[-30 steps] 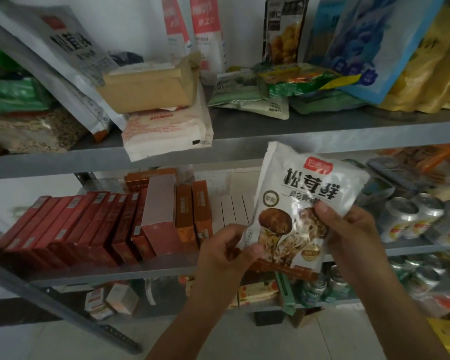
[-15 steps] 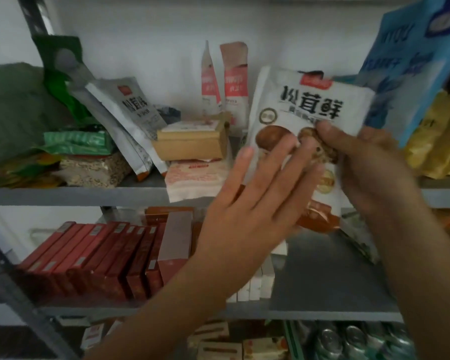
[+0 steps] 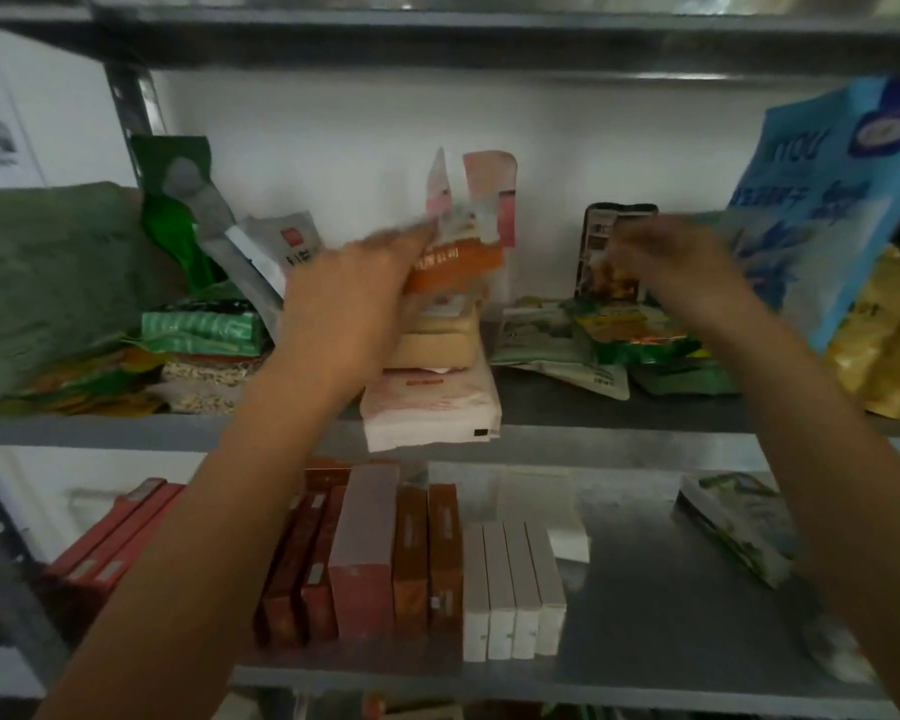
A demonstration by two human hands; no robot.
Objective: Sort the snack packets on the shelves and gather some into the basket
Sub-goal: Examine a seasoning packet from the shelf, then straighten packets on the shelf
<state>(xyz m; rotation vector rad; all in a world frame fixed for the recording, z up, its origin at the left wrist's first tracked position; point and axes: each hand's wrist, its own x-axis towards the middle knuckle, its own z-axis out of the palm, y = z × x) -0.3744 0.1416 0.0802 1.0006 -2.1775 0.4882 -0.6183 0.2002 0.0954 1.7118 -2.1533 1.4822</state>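
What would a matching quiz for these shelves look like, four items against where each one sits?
Things:
1. blue bag
2. white boxes
3. tan box
4. green striped packet

Places:
A. upper shelf, left part
B. lower shelf, standing in a row
C. upper shelf, far right
D. stacked on the pink-and-white packet

Pairs: 1-C, 2-B, 3-D, 4-A.

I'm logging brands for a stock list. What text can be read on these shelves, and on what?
"YOU": pale letters on the blue bag, upper right; the characters beneath are blurred.
White packet: red logo and dark characters, too blurred to read.
Orange-banded packet at the left hand: white characters, unreadable.
Upright boxes below: labels too small.
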